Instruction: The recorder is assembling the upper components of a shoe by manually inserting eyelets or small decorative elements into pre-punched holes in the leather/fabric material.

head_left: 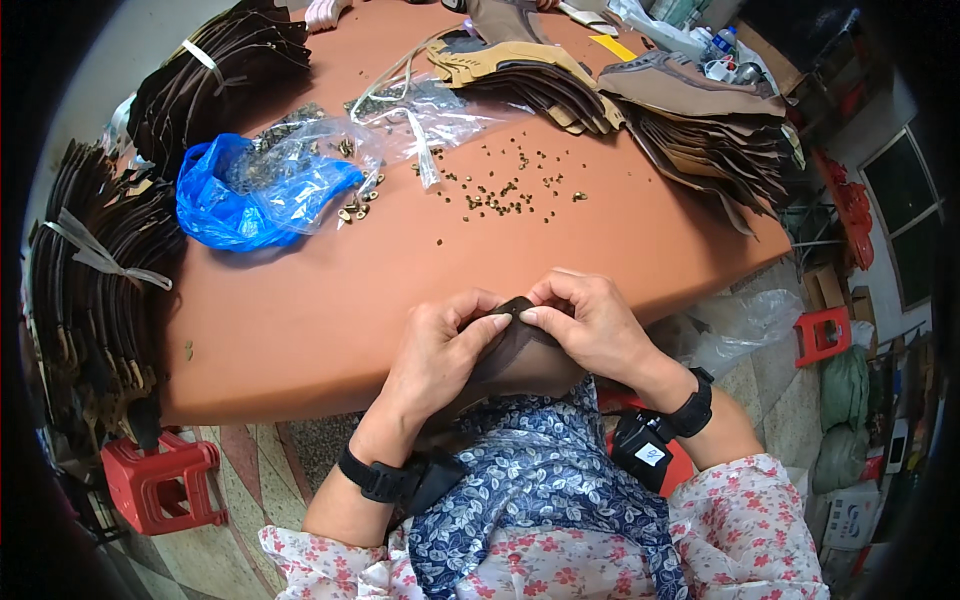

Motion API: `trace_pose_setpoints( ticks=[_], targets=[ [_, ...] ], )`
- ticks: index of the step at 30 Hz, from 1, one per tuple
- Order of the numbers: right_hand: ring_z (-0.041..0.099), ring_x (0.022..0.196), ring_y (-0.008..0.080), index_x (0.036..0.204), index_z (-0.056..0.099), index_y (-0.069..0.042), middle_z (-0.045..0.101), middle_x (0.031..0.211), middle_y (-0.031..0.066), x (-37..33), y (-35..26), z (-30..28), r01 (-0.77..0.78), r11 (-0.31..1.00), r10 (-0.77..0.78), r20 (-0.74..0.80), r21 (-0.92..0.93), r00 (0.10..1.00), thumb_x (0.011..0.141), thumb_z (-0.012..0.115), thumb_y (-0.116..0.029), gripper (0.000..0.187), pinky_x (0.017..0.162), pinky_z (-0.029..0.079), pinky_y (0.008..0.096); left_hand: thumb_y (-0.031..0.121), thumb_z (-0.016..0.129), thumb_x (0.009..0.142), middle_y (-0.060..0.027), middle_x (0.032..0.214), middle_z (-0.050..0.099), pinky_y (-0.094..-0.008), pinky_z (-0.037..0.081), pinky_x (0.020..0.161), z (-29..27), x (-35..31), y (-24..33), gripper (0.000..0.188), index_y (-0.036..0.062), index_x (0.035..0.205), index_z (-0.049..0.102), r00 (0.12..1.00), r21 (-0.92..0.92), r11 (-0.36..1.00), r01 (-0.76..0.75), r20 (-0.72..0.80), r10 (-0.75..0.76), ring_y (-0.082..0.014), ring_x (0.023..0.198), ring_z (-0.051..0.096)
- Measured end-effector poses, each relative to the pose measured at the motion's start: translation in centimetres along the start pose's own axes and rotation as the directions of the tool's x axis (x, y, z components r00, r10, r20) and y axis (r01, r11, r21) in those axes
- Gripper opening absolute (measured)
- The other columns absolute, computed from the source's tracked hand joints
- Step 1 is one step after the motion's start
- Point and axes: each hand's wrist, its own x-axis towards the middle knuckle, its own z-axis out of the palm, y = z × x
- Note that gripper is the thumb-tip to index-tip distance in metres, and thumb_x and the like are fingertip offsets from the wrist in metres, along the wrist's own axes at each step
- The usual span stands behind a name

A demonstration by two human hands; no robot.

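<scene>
Between my two hands, at the front edge of the table, is a dark brown shoe upper piece, its narrow tip raised and the rest hanging toward my lap. My left hand pinches the tip from the left, thumb on top. Opposite it, my right hand pinches the same tip, its thumb close to the other thumb. A small dark spot shows at the tip between the thumbs; what it is cannot be made out. Beyond my hands, small brass-coloured metal pieces lie scattered on the orange-brown tabletop.
A blue plastic bag with a clear bag of metal fittings sits at the left. Tied stacks of dark pieces line the left edge. More stacked shoe pieces lie at the far right. Red stools stand on the floor at both sides.
</scene>
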Motion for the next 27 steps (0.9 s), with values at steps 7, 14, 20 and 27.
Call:
trace_pose_setpoints(
  ticks=[7,14,20,27],
  targets=[
    [0.057,0.068,0.0097,0.089,0.064,0.002,0.063,0.077,0.0045,-1.0,0.0,-0.2,-0.061,0.992,0.057,0.041,0.108,0.998,0.086,0.065,-0.009,0.012,0.062,0.047,0.0262,0.01,0.063,0.089,-0.0037,0.076,0.068,-0.0232,0.048,0.062,0.7,0.0,-0.7,0.016,-0.0012,0.099,0.069,0.994,-0.013,0.996,-0.092,-0.054,0.092,-0.0068,0.07,0.059],
    [0.054,0.068,0.0051,0.092,0.065,0.002,0.062,0.075,0.001,-1.8,0.9,0.8,-0.08,0.965,0.049,0.129,0.248,0.99,0.088,0.064,-0.012,0.015,0.06,0.045,0.0236,0.008,0.063,0.088,-0.01,0.081,0.071,-0.0261,0.051,0.069,0.9,-0.8,-1.0,0.017,-0.0004,0.101,0.069,0.974,0.105,0.971,-0.216,-0.04,0.222,-0.0115,0.075,0.065],
    [0.053,0.062,0.0065,0.089,0.066,0.003,0.06,0.067,0.0018,-2.7,-0.5,1.2,-0.059,0.991,0.051,0.065,0.124,0.997,0.088,0.065,-0.012,0.015,0.056,0.044,0.0248,0.008,0.063,0.089,-0.0076,0.085,0.07,-0.025,0.051,0.07,0.9,-2.4,-0.7,0.018,-0.0021,0.103,0.068,0.977,0.054,0.979,-0.199,-0.065,0.202,-0.0102,0.078,0.063],
    [0.053,0.061,0.0077,0.089,0.065,0.003,0.061,0.066,0.0063,-3.4,-2.4,1.8,0.061,0.997,-0.06,0.025,-0.057,0.998,0.088,0.065,-0.01,0.013,0.055,0.044,0.0265,0.009,0.063,0.087,-0.0129,0.083,0.07,-0.028,0.051,0.069,1.0,-3.2,-0.8,0.019,-0.0029,0.101,0.067,0.954,0.16,0.957,-0.243,-0.137,0.265,-0.0149,0.076,0.066]
  ],
)
